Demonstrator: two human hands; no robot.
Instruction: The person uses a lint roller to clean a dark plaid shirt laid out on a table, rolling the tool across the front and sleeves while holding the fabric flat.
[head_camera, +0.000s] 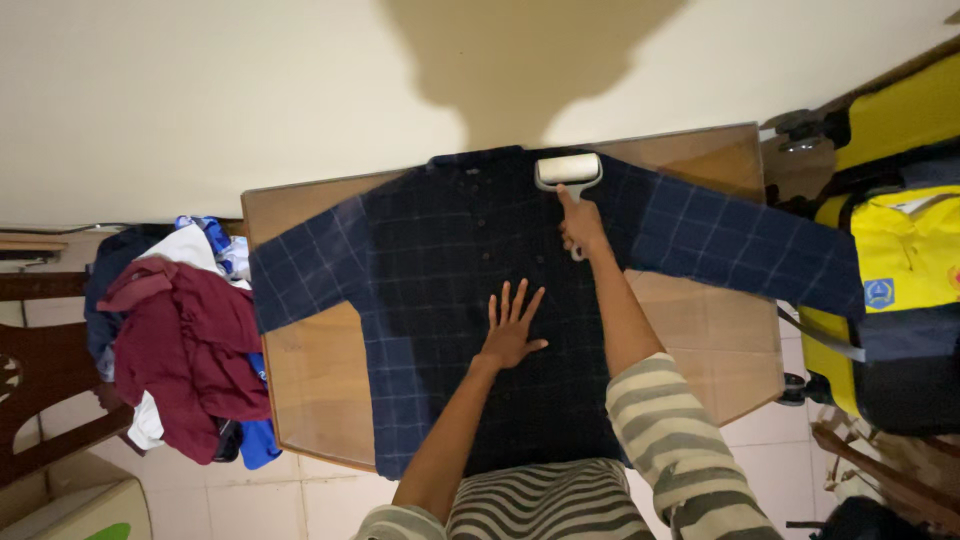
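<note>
A dark blue checked shirt (450, 290) lies spread flat on the wooden bench (320, 370), sleeves extended to both sides. The left hand (512, 328) rests palm-down, fingers spread, on the shirt's centre. The right hand (582, 225) is closed around the handle of a white lint roller (568, 170), positioned near the collar.

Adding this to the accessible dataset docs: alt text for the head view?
A right hand holds a white lint roller on a dark blue checked shirt spread on a wooden table, left hand pressed flat on it. Clothes pile at left.
</note>
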